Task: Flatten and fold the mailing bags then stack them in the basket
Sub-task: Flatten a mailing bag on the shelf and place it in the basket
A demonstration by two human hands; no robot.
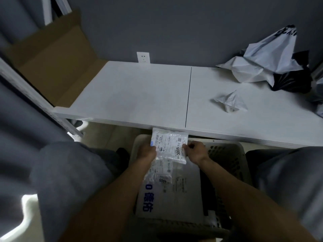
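Left hand point(147, 152) and right hand point(197, 151) are pinching the side edges of a folded mailing bag point(170, 145) between them, label up, its long axis pointing away toward the white table point(139, 93). The basket point(229, 151) is sitting beneath the hands; a grey wall point(174, 28) is standing beyond.

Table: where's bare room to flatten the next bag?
The left panel is bare from the cardboard box to the seam. Right of the seam, the strip between the small crumpled bag and the front edge is free. The far right corner is crowded with the bag pile.
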